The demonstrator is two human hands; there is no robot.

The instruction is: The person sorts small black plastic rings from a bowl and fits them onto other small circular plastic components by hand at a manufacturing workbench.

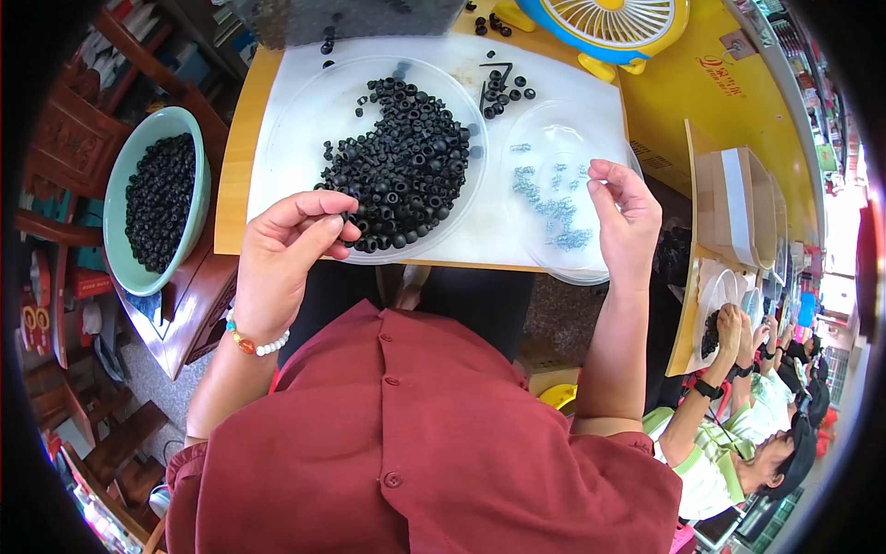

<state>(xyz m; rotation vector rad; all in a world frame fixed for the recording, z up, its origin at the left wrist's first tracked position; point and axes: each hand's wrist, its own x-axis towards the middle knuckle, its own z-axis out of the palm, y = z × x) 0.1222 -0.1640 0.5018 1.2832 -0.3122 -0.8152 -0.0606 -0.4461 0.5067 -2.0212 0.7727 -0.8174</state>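
My left hand [300,235] is closed in a pinch at the near left edge of a heap of small black plastic parts [401,152]. Between its thumb and fingertips shows a bit of a small black part [348,218]. The heap lies on a round clear plastic tray [286,120]. My right hand [628,217] hovers over the right side of a second round clear tray [526,235], thumb and forefinger pressed together; what they hold, if anything, is too small to name. Small thin silvery pieces, spring-like, lie scattered [558,198] in that tray.
A pale green basin [111,198] of similar black parts stands at the left. Hex keys [498,78] and loose black parts lie at the back, near a blue and yellow fan [609,32]. Other people [738,434] work at the right, beside a cardboard box [724,208].
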